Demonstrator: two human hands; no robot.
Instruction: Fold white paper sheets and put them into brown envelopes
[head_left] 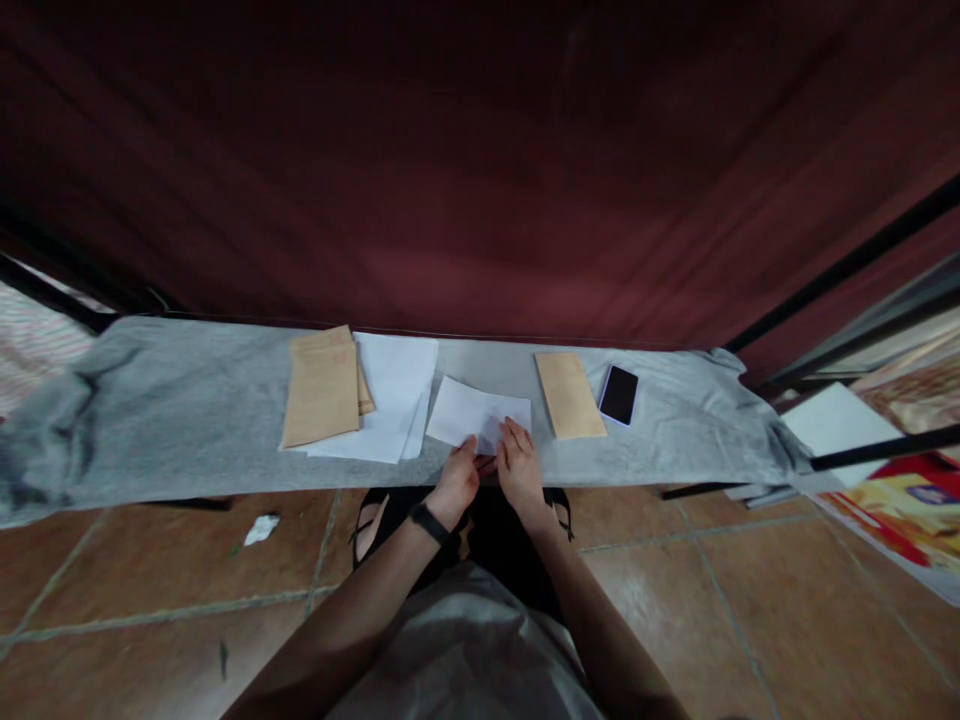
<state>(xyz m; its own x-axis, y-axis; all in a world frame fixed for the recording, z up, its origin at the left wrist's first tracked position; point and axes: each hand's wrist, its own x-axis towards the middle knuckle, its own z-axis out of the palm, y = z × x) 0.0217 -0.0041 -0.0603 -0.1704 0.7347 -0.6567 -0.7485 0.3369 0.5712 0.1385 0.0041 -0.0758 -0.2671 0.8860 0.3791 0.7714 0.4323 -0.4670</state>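
Observation:
A white sheet of paper [469,405], apparently folded, lies at the front middle of the cloth-covered bench. My left hand [456,482] grips its near edge, thumb on top and some fingers tucked beneath. On the right part of the same sheet is my right hand [520,465], its fingers bent over the top and closed on the near edge. Left of the sheet lie several larger white papers [394,390], partly covered by brown envelopes [322,395]. To the right a single brown envelope [570,395] rests flat.
A phone [619,395] lies right of the single envelope. Grey cloth [187,410] covers the narrow bench. Behind it hangs a dark red curtain [450,250]. Black metal bars [847,270] and a red-and-yellow printed box [907,510] are at the right. A crumpled white scrap [262,528] lies on the tiled floor.

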